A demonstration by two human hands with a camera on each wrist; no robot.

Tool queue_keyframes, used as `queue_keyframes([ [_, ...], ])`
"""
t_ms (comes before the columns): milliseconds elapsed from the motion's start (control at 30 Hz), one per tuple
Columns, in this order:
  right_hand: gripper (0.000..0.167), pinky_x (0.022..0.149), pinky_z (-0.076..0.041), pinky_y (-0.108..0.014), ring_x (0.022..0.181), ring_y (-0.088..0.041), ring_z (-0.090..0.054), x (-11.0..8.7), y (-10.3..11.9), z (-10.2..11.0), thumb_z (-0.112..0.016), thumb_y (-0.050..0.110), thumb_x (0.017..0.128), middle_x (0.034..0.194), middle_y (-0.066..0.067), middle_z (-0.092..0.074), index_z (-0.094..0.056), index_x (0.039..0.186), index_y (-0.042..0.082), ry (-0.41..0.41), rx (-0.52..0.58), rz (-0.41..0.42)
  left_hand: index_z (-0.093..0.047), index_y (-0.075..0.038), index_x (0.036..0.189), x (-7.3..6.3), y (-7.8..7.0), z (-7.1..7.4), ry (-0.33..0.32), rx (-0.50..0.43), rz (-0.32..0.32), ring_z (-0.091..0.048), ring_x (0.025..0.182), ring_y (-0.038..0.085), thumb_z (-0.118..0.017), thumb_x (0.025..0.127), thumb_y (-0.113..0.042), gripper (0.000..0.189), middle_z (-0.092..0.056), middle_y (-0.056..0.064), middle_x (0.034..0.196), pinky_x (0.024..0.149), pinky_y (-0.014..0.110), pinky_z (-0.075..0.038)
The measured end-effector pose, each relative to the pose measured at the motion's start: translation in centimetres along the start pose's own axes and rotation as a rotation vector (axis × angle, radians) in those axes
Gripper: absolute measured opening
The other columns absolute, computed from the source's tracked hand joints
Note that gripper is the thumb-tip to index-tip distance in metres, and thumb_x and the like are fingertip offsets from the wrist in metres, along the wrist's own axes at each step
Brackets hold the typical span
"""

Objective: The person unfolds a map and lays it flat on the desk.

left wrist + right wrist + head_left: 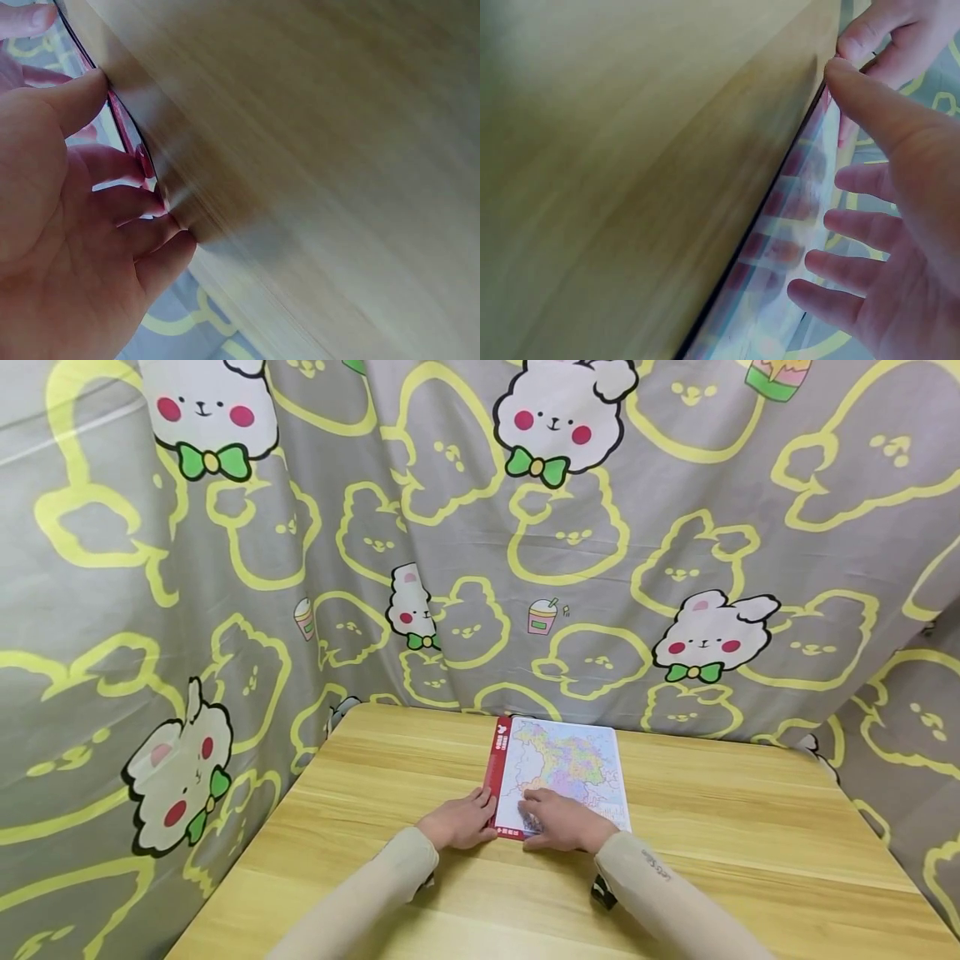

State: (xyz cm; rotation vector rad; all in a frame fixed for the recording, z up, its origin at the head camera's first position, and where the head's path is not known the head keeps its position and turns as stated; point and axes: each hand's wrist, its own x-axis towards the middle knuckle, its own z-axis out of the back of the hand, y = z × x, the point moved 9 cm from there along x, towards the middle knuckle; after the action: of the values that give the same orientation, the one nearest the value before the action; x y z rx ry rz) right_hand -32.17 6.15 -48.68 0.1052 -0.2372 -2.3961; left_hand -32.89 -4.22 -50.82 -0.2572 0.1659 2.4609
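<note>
**Map board (558, 760) lies flat on the table (390, 768), just under the grips**

The person's left grip (463, 820) is relaxed, fingers lightly bent and touching the board's left edge, its thumb at the near left corner. The board extends to the right of this grip and away from it. A red strip (496, 756) with white characters runs along that same edge, forward from the left grip's fingertips.

The right grip (561, 821) is released too: its fingers are spread over the near part of the board, and its thumb is at the near edge, close to the left grip's thumb. The right-wrist view shows the glossy surface mirroring those fingers. Ahead of the right grip spreads the many-coloured map, with white around it.

Behind each grip comes a pale sleeve, the left sleeve (375, 893) and the right sleeve (667, 893), the latter with small dark lettering. Beyond both grips, past the table's far edge, hangs a grey curtain (337, 552) with yellow outlines and white rabbits.
</note>
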Motion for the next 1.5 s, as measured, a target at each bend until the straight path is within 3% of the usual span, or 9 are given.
queue_keyframes([
  [433, 0.065, 0.102, -0.037, -0.042, 0.127, -0.032, -0.043, 1.1, -0.2, -1.0, -0.070, 0.046, 0.082, 0.138, -0.017, -0.047, -0.056, 0.131, 0.005, 0.030, -0.075, 0.015, -0.037, -0.003, 0.144, 0.1, -0.1, 0.2, 0.005, 0.006, 0.001, -0.027, 0.138, 0.027, -0.047, 0.097, -0.045, 0.064, -0.031, 0.015, 0.150, 0.106, 0.032, -0.032],
  [900, 0.052, 0.100, -0.040, -0.041, 0.122, -0.031, -0.049, 0.6, 0.3, -1.0, -0.063, 0.041, 0.090, 0.132, -0.016, -0.053, -0.058, 0.128, 0.006, 0.025, -0.101, 0.080, -0.035, -0.006, 0.146, 0.2, 0.0, -0.3, 0.022, 0.025, 0.006, -0.026, 0.139, 0.025, -0.044, 0.098, -0.047, 0.064, -0.029, 0.013, 0.152, 0.107, 0.031, -0.031],
  [1233, 0.043, 0.097, -0.042, -0.040, 0.117, -0.028, -0.054, 0.0, 0.4, -0.8, -0.056, 0.035, 0.095, 0.129, -0.014, -0.056, -0.059, 0.128, 0.007, 0.033, -0.065, 0.079, -0.035, -0.005, 0.146, 0.2, 0.0, -0.3, 0.029, 0.034, -0.003, -0.026, 0.139, 0.025, -0.044, 0.097, -0.048, 0.065, -0.029, 0.013, 0.152, 0.106, 0.031, -0.032],
  [1500, 0.035, 0.096, -0.044, -0.038, 0.113, -0.026, -0.057, -0.3, 1.0, -0.4, -0.049, 0.025, 0.100, 0.125, -0.011, -0.059, -0.058, 0.128, 0.008, 0.008, -0.073, 0.125, -0.036, -0.004, 0.145, 0.1, 0.2, 0.0, 0.018, -0.005, 0.010, -0.026, 0.139, 0.026, -0.046, 0.097, -0.047, 0.066, -0.030, 0.014, 0.151, 0.106, 0.032, -0.032],
])
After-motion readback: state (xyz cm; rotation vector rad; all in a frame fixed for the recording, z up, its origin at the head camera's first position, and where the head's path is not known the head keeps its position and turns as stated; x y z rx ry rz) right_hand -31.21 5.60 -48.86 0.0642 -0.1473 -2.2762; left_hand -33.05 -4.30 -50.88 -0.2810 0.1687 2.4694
